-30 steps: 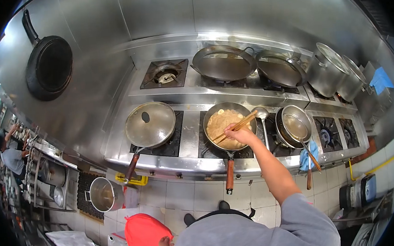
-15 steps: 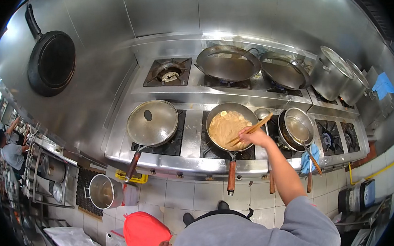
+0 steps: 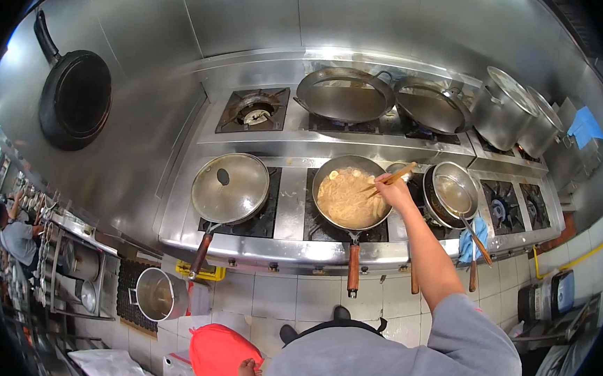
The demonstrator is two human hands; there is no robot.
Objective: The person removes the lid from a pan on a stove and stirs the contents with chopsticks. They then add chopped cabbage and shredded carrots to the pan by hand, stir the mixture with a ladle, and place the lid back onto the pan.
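My right hand (image 3: 393, 190) is closed around a pair of wooden chopsticks (image 3: 404, 172), over the right rim of a frying pan (image 3: 319, 211). The chopstick tips reach into pale noodle-like food (image 3: 347, 197) with a few round slices on top. The pan sits on a front burner, its wooden handle pointing toward me. A ladle lies beside the pan, partly hidden by my hand. My left hand (image 3: 247, 370) hangs low at my side by a red cover (image 3: 222, 358); its fingers are partly curled and nothing shows in them.
Left of the pan stands a lidded pan (image 3: 230, 188). Behind are two wide pans (image 3: 345, 95) and tall pots (image 3: 502, 107). To the right are stacked pans with a strainer (image 3: 454, 189) and a blue cloth (image 3: 473, 239). A metal pot (image 3: 156, 296) stands lower left; people (image 3: 18, 236) are far left.
My right hand with the chopsticks has moved up and to the right, from over the food to the pan's right rim. The food looks looser and more spread out.
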